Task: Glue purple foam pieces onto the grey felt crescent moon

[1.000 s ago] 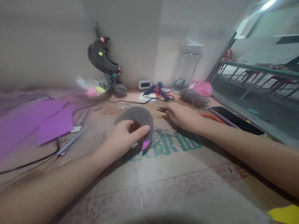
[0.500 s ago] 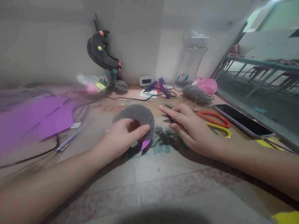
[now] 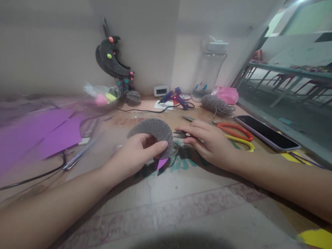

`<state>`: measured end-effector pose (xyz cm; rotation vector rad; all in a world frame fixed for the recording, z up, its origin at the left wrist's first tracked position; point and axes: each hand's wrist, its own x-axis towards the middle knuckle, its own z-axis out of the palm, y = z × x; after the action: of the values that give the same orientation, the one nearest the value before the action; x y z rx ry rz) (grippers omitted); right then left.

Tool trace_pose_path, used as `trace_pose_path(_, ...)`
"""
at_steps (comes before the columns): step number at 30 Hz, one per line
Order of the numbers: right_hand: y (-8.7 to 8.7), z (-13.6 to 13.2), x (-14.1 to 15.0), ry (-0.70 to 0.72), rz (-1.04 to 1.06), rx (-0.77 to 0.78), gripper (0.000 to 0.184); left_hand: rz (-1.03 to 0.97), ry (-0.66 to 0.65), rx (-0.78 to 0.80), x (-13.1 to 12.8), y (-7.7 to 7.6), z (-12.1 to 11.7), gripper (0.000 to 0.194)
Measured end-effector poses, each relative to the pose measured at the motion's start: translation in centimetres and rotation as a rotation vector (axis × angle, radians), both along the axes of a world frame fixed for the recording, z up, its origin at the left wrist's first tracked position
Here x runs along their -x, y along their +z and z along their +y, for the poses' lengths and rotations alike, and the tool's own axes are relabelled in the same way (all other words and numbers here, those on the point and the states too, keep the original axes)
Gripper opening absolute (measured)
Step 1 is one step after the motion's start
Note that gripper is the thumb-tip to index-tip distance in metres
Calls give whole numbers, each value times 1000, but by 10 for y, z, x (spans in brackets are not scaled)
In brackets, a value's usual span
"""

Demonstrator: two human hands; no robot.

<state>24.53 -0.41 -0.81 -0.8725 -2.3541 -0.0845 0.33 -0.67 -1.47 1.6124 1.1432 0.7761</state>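
Observation:
My left hand (image 3: 134, 154) pinches a curved purple card wrapped in grey yarn (image 3: 154, 130), thumb in front, holding it upright on the cardboard-covered desk (image 3: 185, 203). A purple tip of the card shows below my thumb. My right hand (image 3: 207, 141) is closed round small dark thread snips (image 3: 179, 134), their points right beside the wrapped yarn's right edge. A loose grey strand trails on the cardboard under the snips.
Orange and yellow scissors (image 3: 237, 134), a phone (image 3: 267, 137) and a grey yarn ball (image 3: 217, 105) lie to the right. A blue glue gun (image 3: 173, 97), small clock (image 3: 161, 90), clear jar (image 3: 210, 70) and black crescent ornament (image 3: 109, 61) stand at the back. Purple paper (image 3: 46, 134) and cables lie left.
My right hand came back from near the yarn ball with the snips and moved left to the edge of the wrapped yarn. My left hand kept its hold.

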Motion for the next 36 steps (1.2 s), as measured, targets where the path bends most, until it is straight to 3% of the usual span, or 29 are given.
trace_pose_path(30,2,-2,1,53,-5,-56,27,-76,-84,43,1,-1,2,31)
trace_pose_path(36,3,-5,0,-7,63,-29,30,-57,-60,20,1,0,2,29)
